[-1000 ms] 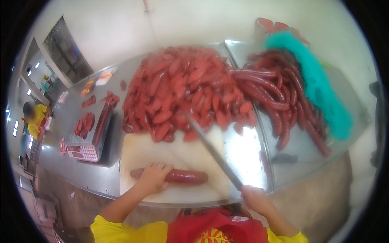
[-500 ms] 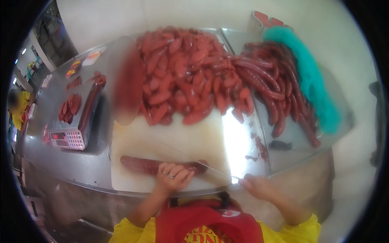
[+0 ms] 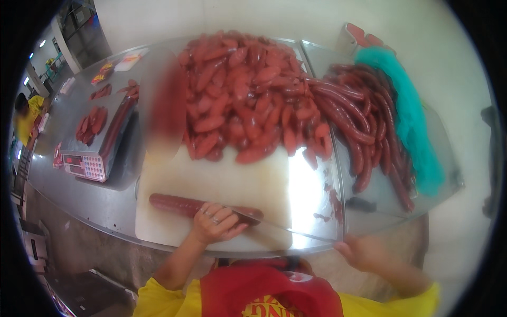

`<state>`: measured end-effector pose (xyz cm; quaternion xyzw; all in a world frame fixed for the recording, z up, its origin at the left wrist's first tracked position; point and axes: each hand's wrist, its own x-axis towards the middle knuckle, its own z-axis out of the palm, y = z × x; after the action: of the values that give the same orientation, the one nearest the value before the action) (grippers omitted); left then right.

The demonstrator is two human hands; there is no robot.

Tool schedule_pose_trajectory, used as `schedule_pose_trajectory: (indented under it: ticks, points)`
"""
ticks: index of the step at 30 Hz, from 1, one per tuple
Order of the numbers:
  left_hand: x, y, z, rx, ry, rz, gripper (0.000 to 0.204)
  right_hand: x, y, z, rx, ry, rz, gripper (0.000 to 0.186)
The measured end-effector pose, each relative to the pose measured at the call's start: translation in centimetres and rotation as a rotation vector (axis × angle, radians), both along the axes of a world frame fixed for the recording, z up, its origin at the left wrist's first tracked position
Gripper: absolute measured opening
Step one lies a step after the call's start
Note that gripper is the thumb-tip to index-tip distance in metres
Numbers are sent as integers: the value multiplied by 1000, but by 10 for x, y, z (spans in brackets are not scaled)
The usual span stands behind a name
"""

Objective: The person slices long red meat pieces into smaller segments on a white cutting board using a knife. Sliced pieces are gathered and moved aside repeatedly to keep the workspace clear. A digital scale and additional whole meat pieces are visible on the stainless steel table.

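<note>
A thick red sausage (image 3: 173,204) lies crosswise near the front edge of the white cutting board (image 3: 211,177). My left hand (image 3: 215,223), with a ring on one finger, is closed over the sausage right of its middle. Past the front right of the board, my right hand (image 3: 364,253) grips a long knife, its handle hidden in the fingers. The thin knife blade (image 3: 303,232) slants left from that hand to the sausage's right end, close to my left fingers. Behind the board rises a big heap of slant-cut sausage pieces (image 3: 237,100), some overhanging its back part.
Whole long sausages (image 3: 364,121) are piled at the right beside a teal plastic bag (image 3: 414,127). At the left a digital scale (image 3: 87,166) stands near another sausage (image 3: 119,121) and cut pieces (image 3: 92,126). A blurred patch hides the board's back left. Another person in yellow (image 3: 26,116) is far left.
My right hand has drawn the knife rightward and toward me, so less blade reaches past the sausage. The left hand keeps its hold. The whole view has shifted slightly.
</note>
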<state>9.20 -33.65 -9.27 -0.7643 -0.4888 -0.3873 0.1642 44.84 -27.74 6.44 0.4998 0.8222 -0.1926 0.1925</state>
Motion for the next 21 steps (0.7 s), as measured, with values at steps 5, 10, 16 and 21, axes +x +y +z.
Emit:
schedule_pose_trajectory:
  ticks: [5, 10, 16, 21]
  points:
    - [0, -3, -4, -48, -47, 23, 31, -76, 18, -80, -99, 174, 103, 64]
    - [2, -9, -3, -87, 10, 63, 33, -128, 26, -129, -152, 429, 87, 64]
    - [8, -12, -5, -82, -49, 94, 36, -35, -1, -71, -149, 277, 9, 57]
    - [6, -9, -7, -93, -86, 89, 26, 19, -31, -20, -130, 146, -63, 56]
